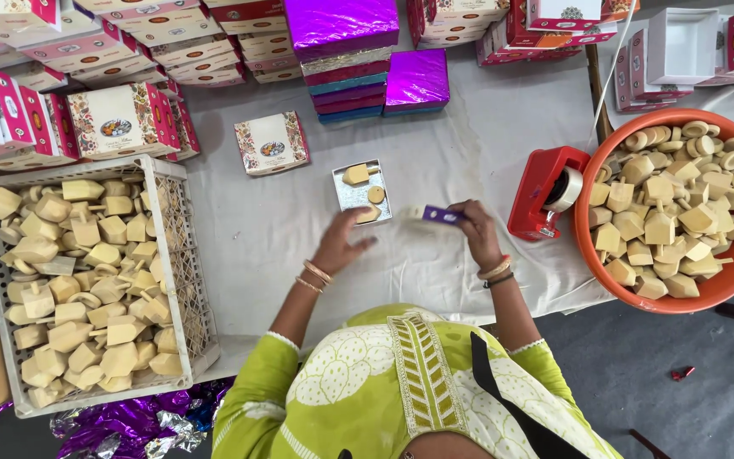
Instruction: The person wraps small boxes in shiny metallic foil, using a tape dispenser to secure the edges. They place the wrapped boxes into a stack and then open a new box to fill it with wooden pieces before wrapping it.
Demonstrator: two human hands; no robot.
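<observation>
Silver tray (pixel 352 196) holds three wooden pieces, just beyond left hand (pixel 339 245), whose fingers rest spread, grasping nothing. Right hand (pixel 475 234) pinches a purple strip (pixel 442 216), apparently; blur. Tray stands open, unsealed.

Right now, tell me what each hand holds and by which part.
The right hand holds a purple strip by its right end. The left hand holds nothing; its fingertips touch the small silver tray.

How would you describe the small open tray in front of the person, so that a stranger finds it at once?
Start at the white cloth-covered table. Near its middle, by the left hand, lies a small silver tray holding pale wooden pieces. Unlike the printed boxes nearby, it is open, shiny and unprinted.
</observation>
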